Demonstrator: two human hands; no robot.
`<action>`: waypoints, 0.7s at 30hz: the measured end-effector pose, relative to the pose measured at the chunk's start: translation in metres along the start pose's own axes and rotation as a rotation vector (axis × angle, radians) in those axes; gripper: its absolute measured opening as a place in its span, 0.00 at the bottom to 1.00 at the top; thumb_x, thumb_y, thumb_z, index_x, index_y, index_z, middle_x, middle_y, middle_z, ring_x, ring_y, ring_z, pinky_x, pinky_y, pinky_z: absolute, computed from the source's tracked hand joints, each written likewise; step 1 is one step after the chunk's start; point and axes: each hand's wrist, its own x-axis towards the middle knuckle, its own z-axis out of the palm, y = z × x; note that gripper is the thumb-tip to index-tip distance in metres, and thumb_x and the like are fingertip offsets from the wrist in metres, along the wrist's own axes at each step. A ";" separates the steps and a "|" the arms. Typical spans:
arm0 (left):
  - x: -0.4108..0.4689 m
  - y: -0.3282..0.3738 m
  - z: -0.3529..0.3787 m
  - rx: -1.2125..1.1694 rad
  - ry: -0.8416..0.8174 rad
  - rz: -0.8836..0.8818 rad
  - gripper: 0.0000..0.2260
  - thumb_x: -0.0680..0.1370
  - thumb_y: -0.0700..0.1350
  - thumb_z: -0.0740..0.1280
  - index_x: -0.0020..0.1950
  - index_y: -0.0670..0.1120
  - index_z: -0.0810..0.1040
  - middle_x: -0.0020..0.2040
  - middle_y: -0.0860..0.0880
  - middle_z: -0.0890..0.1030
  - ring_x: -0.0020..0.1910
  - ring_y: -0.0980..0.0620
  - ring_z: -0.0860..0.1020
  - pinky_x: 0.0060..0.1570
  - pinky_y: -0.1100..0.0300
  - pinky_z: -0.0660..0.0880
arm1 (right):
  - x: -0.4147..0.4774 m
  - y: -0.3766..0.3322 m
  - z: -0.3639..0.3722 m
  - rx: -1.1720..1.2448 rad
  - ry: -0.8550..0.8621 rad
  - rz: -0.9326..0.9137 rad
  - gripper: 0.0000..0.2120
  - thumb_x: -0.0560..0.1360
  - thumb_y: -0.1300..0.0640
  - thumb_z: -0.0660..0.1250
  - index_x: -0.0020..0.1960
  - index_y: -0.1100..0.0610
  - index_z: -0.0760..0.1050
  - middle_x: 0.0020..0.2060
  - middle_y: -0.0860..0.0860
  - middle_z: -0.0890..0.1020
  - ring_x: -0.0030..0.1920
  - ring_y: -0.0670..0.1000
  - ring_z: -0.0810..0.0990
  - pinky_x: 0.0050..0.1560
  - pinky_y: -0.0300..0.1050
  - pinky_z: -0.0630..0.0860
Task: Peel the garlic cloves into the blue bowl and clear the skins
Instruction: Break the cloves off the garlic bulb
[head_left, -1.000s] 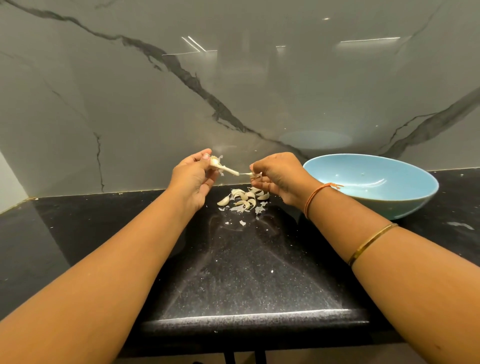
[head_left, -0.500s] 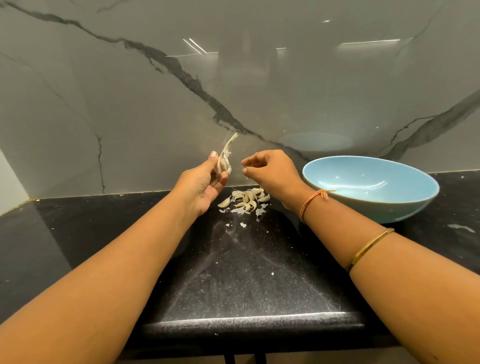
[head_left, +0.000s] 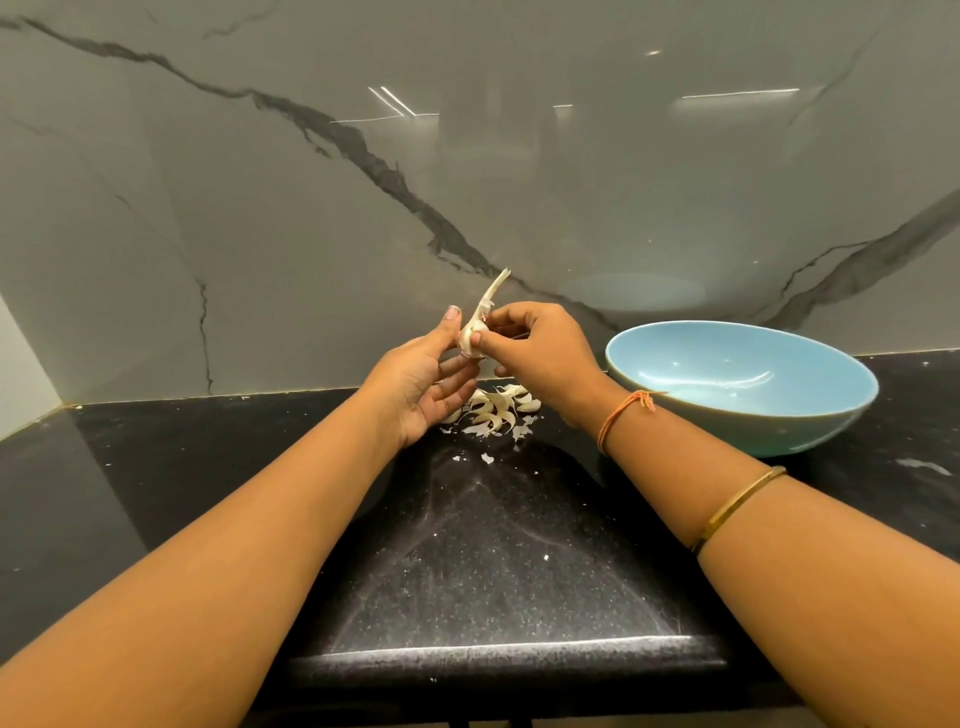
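Closing back in, the right hand (head_left: 540, 358) now pinches the garlic stub (head_left: 472, 338), which the left hand (head_left: 426, 384) grips upright above the desk (head_left: 493, 545). Half a second ago they were apart. Another clove is probably coming off. Loose cloves (head_left: 496, 408) lie beneath, and the blue bowl (head_left: 743, 421) seemingly holds none.

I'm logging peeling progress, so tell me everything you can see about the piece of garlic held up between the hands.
The whitish garlic piece with a dry stalk is a small pale lump, papery-looking, with a thin beige stalk pointing up and leaning right. It is held above the black speckled countertop. The left hand holds it from the left; the right hand pinches its right side. How much skin remains is unclear.
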 end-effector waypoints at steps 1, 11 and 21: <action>0.000 0.000 0.000 -0.013 -0.020 0.014 0.11 0.74 0.51 0.70 0.47 0.43 0.79 0.36 0.48 0.82 0.36 0.54 0.81 0.34 0.63 0.80 | 0.000 0.000 0.000 0.013 0.007 0.010 0.08 0.72 0.57 0.70 0.49 0.58 0.81 0.42 0.52 0.84 0.45 0.52 0.82 0.51 0.56 0.79; 0.002 0.000 0.001 -0.129 -0.109 0.120 0.03 0.74 0.34 0.67 0.46 0.38 0.80 0.43 0.43 0.83 0.38 0.53 0.83 0.42 0.63 0.81 | -0.001 -0.002 0.000 0.058 0.050 -0.018 0.08 0.73 0.57 0.70 0.50 0.58 0.83 0.40 0.54 0.85 0.44 0.51 0.83 0.51 0.53 0.80; 0.003 -0.001 0.000 -0.114 -0.097 0.179 0.06 0.78 0.35 0.63 0.50 0.37 0.79 0.46 0.42 0.82 0.47 0.50 0.81 0.49 0.60 0.79 | 0.001 0.003 -0.005 0.378 -0.033 0.131 0.08 0.75 0.65 0.66 0.53 0.66 0.79 0.41 0.54 0.81 0.38 0.46 0.79 0.41 0.36 0.79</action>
